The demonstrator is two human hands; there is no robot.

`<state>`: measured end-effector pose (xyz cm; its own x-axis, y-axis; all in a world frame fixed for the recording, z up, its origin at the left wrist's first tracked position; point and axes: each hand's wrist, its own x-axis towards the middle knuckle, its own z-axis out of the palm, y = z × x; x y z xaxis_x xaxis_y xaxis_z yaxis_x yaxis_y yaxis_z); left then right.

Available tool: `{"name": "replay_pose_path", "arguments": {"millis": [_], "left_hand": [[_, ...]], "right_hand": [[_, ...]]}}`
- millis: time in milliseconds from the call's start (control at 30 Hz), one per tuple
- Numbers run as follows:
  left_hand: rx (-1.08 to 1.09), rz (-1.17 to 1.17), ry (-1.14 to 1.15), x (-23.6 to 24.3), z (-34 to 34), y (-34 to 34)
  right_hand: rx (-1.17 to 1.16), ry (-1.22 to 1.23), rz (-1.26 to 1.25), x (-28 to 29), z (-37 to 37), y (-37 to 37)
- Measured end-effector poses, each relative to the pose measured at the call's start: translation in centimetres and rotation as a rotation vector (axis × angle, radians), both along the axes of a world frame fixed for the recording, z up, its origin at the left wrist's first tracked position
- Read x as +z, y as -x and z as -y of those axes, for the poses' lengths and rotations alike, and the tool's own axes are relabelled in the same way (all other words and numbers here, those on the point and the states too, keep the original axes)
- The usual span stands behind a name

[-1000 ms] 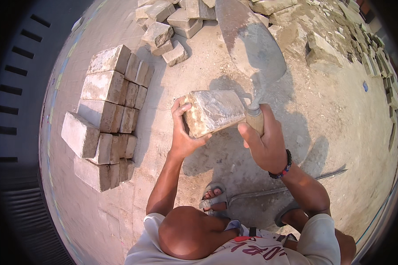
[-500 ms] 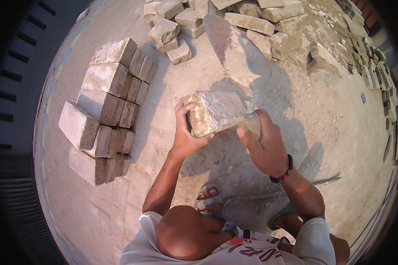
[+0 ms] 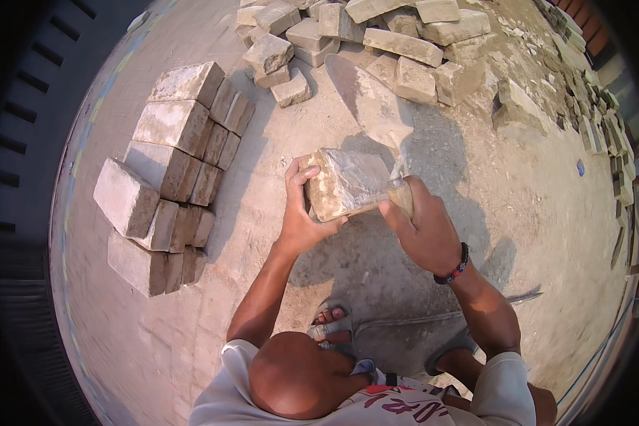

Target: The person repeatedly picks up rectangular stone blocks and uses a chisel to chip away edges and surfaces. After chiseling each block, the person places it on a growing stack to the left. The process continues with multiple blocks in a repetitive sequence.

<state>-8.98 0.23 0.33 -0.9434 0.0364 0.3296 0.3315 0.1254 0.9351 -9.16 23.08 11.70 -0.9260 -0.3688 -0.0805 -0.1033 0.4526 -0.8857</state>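
Observation:
My left hand [image 3: 302,209] grips a pale, rough concrete paving block [image 3: 351,183] by its left end, thumb along the near edge and fingers round the far corner. The block is held up above the ground in front of me, its upper face crusted with dried mortar. In my right hand [image 3: 427,231], fingers are wrapped round the wooden handle of a trowel [image 3: 373,103]. Its wide, worn metal blade points away from me, beyond the block. The trowel's neck is close to the block's right end; whether they touch I cannot tell.
To the left stands a neat stack of paving blocks [image 3: 170,128]. A loose heap of blocks [image 3: 405,46] and rubble lies at the far side, with another row of blocks [image 3: 607,135] along the right edge. A thin rod [image 3: 419,317] lies on the ground by my feet.
The trowel has tilted, and its blade appears narrower and slightly lower than before. My right hand has turned a little with it. The block stays in my left hand, almost unmoved.

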Motion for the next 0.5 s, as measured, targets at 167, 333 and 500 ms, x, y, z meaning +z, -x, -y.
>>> {"name": "replay_pose_path", "arguments": {"millis": [167,333,500], "left_hand": [[-0.021,-0.054,0.028,0.2,-0.6,0.8],[0.009,-0.024,0.108,0.4,-0.4,0.6],[-0.012,-0.026,0.040,-0.1,-0.3,0.5]], "right_hand": [[0.095,-0.095,-0.038,-2.4,-0.7,-1.0],[-0.010,0.252,-0.190,-0.6,-0.2,-3.0],[0.008,-0.025,0.018,0.6,-0.4,-1.3]]}}
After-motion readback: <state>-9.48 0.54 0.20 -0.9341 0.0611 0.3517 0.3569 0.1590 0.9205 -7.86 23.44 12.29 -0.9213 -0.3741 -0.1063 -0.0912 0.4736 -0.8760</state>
